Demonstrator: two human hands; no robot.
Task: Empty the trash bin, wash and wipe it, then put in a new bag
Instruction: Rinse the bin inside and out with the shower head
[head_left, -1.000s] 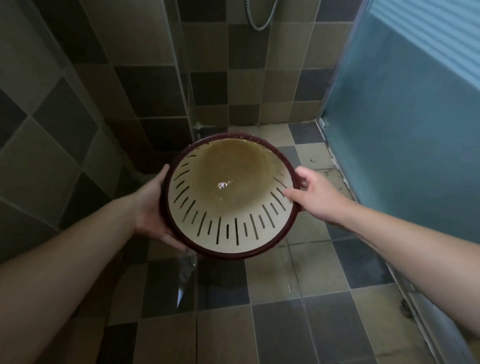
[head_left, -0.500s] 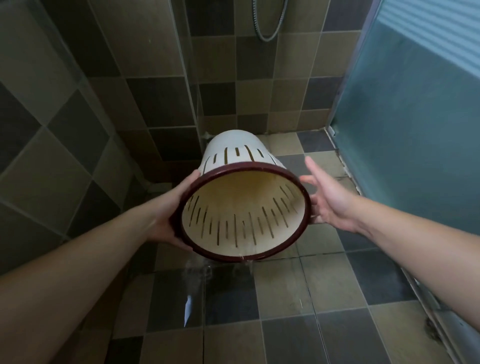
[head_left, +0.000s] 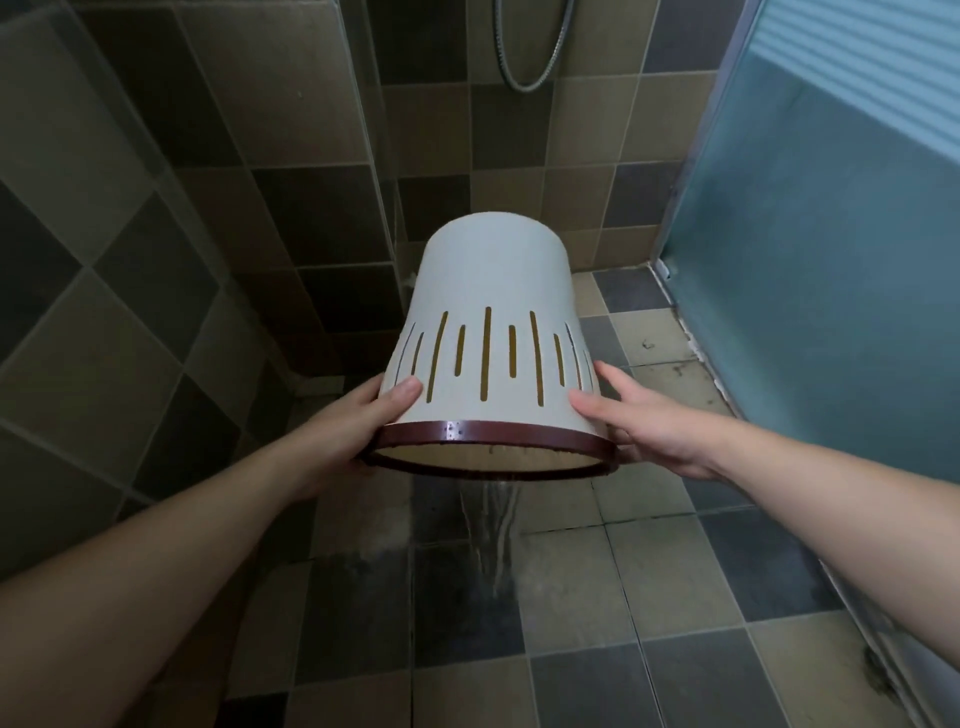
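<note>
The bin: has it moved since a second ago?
Yes. The trash bin has tipped over, mouth now facing down toward the floor tiles, base toward the corner wall. Both hands hold it near its rim, and water pours out.

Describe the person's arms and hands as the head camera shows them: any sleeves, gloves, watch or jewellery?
Both forearms are bare right to the frame edges, with no sleeves in view. The left hand and right hand wear no gloves, and no watch, bracelet or ring shows on either.
</note>
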